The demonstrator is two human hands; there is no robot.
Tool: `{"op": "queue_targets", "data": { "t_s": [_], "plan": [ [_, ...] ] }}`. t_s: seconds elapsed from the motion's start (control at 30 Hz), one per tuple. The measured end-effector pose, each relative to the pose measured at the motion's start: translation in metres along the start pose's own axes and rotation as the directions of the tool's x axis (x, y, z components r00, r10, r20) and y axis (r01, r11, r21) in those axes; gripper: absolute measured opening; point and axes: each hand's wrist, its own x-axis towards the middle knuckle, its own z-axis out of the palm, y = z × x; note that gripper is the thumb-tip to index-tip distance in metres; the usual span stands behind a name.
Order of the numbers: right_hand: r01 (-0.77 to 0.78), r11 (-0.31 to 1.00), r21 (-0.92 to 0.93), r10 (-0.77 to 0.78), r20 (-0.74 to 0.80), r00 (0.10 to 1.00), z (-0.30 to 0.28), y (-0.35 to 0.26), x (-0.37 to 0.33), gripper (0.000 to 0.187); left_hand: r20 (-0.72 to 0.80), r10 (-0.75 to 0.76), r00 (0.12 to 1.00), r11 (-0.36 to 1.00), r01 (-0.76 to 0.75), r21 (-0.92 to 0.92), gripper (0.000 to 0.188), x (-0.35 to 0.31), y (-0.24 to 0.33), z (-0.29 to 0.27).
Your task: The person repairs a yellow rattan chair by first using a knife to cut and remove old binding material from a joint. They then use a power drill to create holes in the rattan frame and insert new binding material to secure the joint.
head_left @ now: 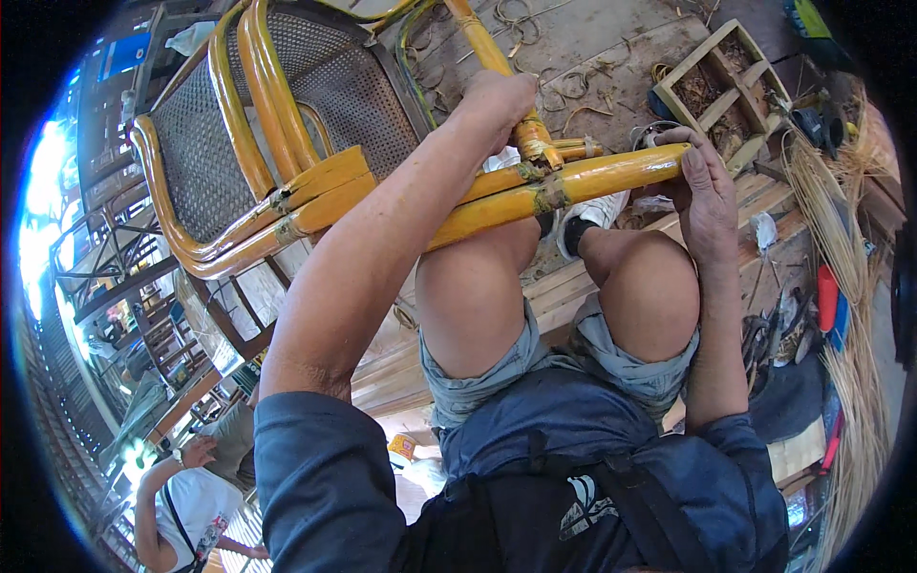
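Observation:
A yellow rattan chair [287, 153] with a woven cane seat lies tipped across my knees. My left hand [497, 100] is closed around one of its yellow poles near a bound joint [540, 153]. My right hand [702, 186] grips the end of the thick double pole [592, 181] that runs across my lap. Cane bindings wrap the poles at several joints. My bare knees sit just under the poles.
A wooden crate [731, 81] stands at the upper right on the plank floor. Bundles of pale cane strips [841, 248] lie along the right, with tools and a red object [826, 296] beside them. Another person in a white shirt [186, 497] is at the lower left.

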Motion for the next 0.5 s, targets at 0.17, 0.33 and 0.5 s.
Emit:
{"op": "queue_targets", "data": {
  "t_s": [0.17, 0.33, 0.5],
  "plan": [
    [0.004, 1.0, 0.01, -0.004, -0.012, 1.0, 0.004, -0.001, -0.001, 0.035, -0.006, -0.004, 1.0, 1.0, 0.004, -0.004, 0.044, 0.0, 0.0, 0.0],
    [0.016, 1.0, 0.026, -0.015, -0.02, 1.0, 0.006, -0.002, -0.006, 0.035, 0.006, 0.003, 1.0, 1.0, -0.003, -0.014, 0.043, -0.014, 0.01, -0.001],
    [0.024, 1.0, 0.007, -0.024, -0.01, 1.0, 0.006, -0.003, -0.006, 0.035, 0.014, -0.023, 1.0, 1.0, 0.023, -0.002, 0.041, -0.008, 0.008, -0.002]
  ]
}}
